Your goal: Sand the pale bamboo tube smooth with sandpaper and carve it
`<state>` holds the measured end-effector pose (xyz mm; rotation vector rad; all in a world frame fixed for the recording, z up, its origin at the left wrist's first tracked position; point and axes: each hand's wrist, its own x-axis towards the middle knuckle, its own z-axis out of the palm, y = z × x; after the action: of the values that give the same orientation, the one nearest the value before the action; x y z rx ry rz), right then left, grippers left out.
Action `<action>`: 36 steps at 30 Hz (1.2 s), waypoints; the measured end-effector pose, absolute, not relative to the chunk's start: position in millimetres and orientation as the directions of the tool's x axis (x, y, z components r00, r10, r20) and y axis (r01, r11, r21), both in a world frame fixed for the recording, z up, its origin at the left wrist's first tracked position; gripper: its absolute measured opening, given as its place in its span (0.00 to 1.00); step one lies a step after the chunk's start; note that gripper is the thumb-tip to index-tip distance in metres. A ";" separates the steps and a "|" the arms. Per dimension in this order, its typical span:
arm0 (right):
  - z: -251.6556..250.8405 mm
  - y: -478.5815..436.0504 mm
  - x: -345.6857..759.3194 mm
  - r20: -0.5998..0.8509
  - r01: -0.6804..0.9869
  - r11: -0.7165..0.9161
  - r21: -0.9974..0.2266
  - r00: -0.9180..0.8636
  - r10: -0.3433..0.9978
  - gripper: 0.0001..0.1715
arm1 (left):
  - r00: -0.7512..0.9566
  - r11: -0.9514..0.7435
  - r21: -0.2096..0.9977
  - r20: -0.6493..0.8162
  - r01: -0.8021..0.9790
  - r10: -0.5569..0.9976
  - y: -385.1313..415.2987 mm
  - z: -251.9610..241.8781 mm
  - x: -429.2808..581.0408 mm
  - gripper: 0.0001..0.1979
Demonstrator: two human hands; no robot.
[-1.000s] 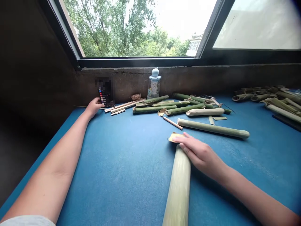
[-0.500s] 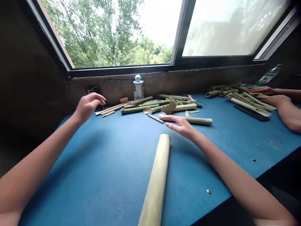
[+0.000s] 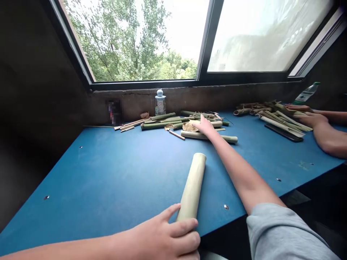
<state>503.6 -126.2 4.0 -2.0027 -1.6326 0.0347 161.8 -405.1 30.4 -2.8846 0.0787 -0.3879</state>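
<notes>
A pale green bamboo tube [image 3: 193, 186] lies lengthwise on the blue table, pointing away from me. My left hand [image 3: 173, 233] is closed around its near end, thumb on the left side and fingers across the top; that end is hidden. Farther off, my right hand [image 3: 204, 126] reaches over a shorter bamboo piece [image 3: 229, 139], with thumb and forefinger apart. Its thumb is at the edge of a dry brown leaf [image 3: 188, 126] on a pile of green bamboo pieces [image 3: 161, 125]. The other right-hand fingers are partly hidden.
A lidded jar [image 3: 160, 104] stands by the wall below the window. Thin sticks [image 3: 131, 124] lie left of the pile. At right, another person's hands [image 3: 311, 117] rest by more bamboo [image 3: 282, 121], a black flat object [image 3: 283, 133] and a plastic bottle [image 3: 306, 94].
My left hand has come down from the far left onto the near part of the bamboo tube. My right hand has moved farther out to the pile. The leaf now lies flatter.
</notes>
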 end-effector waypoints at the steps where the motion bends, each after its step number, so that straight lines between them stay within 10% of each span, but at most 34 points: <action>1: 2.2 -120.8 504.8 0.314 0.894 -0.123 -0.430 0.276 0.909 0.24 | 0.964 -0.975 -0.224 0.261 0.011 -0.050 -403.7 30.2 157.9 0.11; 9: 8.4 -123.4 506.1 0.461 0.836 0.078 -0.543 0.220 0.860 0.21 | 0.904 -0.955 -0.178 0.400 0.238 0.151 -398.2 42.0 113.1 0.16; 14: 53.4 -148.3 482.1 0.571 0.775 0.268 -0.572 0.142 0.808 0.40 | 0.899 -0.909 -0.197 0.328 0.367 0.291 -406.2 43.3 102.3 0.18; 20: 64.4 -205.3 426.3 0.497 0.489 0.573 -0.658 -0.290 0.818 0.42 | 0.948 -0.944 -0.162 0.191 0.287 0.256 -400.8 36.7 94.5 0.17; 26: 32.2 -256.4 405.2 0.332 0.622 0.617 -0.481 -0.522 0.785 0.19 | 0.939 -0.921 -0.294 0.300 0.257 0.166 -395.1 29.9 81.0 0.14; 31: 19.2 -271.4 407.0 0.268 0.647 0.726 -0.233 -0.675 0.687 0.31 | 0.924 -0.906 -0.287 0.316 0.310 0.216 -389.1 31.9 73.9 0.16; 36: 27.2 -251.4 398.4 0.321 0.679 0.730 -0.082 -0.676 0.664 0.22 | 0.903 -0.903 -0.236 0.333 0.359 0.272 -386.5 26.0 72.1 0.17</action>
<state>398.4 -251.4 27.2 -1.0442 -2.6052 -0.0626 72.1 -386.5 26.0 -2.7745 -0.4707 -0.4255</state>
